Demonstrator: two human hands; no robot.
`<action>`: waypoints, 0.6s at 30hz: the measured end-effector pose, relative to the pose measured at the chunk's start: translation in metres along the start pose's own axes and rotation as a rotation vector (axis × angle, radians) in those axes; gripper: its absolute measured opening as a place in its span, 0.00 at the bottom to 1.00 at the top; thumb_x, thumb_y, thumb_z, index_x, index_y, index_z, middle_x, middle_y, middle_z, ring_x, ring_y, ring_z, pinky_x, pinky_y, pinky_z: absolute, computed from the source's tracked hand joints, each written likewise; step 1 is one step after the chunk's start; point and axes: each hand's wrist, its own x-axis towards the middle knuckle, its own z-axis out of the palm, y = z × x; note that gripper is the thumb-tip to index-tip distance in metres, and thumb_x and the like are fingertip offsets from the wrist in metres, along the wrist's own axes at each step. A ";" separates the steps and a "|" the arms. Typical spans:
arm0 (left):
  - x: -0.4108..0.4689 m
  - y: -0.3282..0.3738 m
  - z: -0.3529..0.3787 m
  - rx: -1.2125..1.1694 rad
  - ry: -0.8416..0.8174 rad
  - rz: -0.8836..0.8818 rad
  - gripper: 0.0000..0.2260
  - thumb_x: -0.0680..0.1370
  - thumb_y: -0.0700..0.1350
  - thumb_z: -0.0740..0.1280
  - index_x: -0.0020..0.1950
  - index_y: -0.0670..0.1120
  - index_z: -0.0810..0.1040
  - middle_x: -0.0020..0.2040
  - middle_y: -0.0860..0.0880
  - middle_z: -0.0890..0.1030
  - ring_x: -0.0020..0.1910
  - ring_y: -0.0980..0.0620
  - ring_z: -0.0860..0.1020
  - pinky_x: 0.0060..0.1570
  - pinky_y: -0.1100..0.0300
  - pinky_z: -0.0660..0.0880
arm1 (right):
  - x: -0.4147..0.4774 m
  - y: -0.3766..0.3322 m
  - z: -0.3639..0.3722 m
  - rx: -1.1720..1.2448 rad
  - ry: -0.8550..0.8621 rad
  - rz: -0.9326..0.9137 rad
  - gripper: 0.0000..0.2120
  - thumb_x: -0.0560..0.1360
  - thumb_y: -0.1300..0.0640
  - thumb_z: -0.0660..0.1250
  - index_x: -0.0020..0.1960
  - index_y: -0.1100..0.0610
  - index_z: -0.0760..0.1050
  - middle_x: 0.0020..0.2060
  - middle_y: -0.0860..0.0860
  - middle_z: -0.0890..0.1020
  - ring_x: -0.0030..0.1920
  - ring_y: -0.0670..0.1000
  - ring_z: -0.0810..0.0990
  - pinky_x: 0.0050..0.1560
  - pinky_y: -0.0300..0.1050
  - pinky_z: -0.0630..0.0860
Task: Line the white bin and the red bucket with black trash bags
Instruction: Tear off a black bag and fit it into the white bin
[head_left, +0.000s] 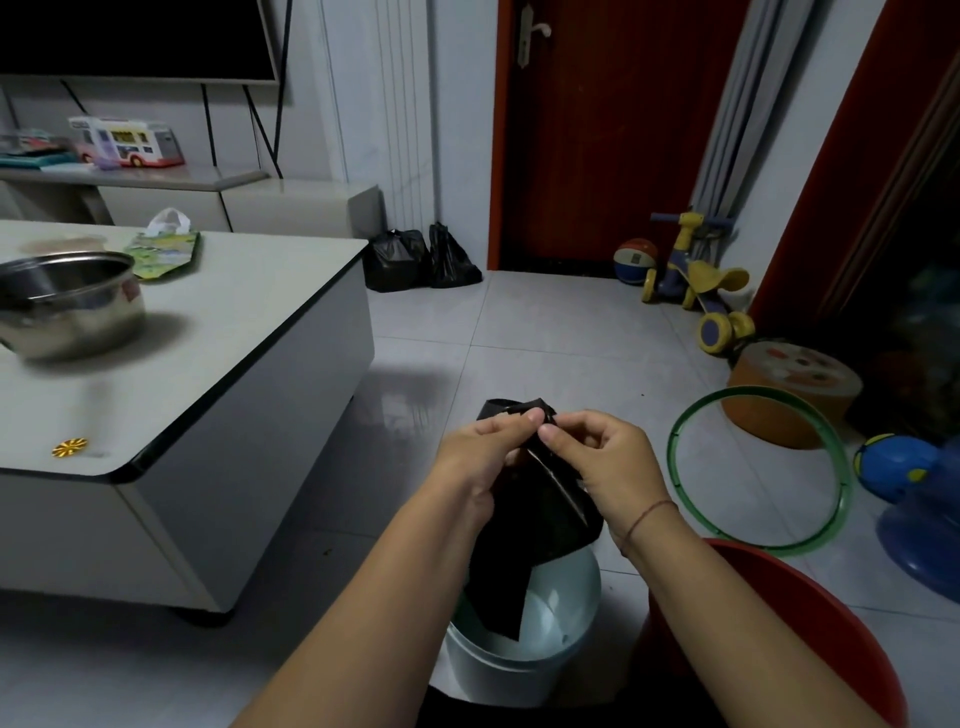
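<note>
Your left hand (485, 452) and right hand (605, 462) pinched the top edge of the black bag (535, 525) over the white bin (519, 660). You seemed to be opening it; next, its mouth needed spreading over the rim.

Home living room, television (137, 39), coffee table (223, 332), toy tricycle (696, 280)

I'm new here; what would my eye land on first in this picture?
Two hands at the centre: the left hand and the right hand pinch the top of a black trash bag that hangs over the open white bin on the floor. To its right stands the red bucket, and a shiny steel pot sits on the pale table at the left.
</note>
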 end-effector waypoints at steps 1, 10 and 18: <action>0.001 0.000 -0.001 0.010 -0.013 -0.009 0.06 0.74 0.41 0.71 0.47 0.40 0.79 0.36 0.43 0.79 0.30 0.51 0.77 0.29 0.65 0.76 | 0.000 0.001 -0.001 -0.003 0.011 -0.002 0.01 0.70 0.57 0.74 0.41 0.54 0.82 0.35 0.49 0.85 0.38 0.45 0.83 0.43 0.40 0.78; 0.005 -0.003 -0.006 0.040 -0.075 0.029 0.07 0.78 0.43 0.67 0.49 0.40 0.81 0.34 0.49 0.82 0.35 0.52 0.80 0.54 0.54 0.77 | 0.004 0.002 -0.005 -0.011 0.049 -0.007 0.08 0.76 0.57 0.67 0.39 0.57 0.80 0.32 0.51 0.84 0.34 0.47 0.81 0.38 0.42 0.77; 0.001 -0.002 -0.002 0.014 -0.066 0.041 0.07 0.79 0.44 0.66 0.46 0.41 0.80 0.33 0.46 0.81 0.29 0.54 0.80 0.31 0.64 0.78 | 0.004 0.003 -0.004 0.015 0.063 0.005 0.10 0.77 0.56 0.66 0.38 0.57 0.79 0.30 0.50 0.82 0.32 0.46 0.79 0.36 0.41 0.77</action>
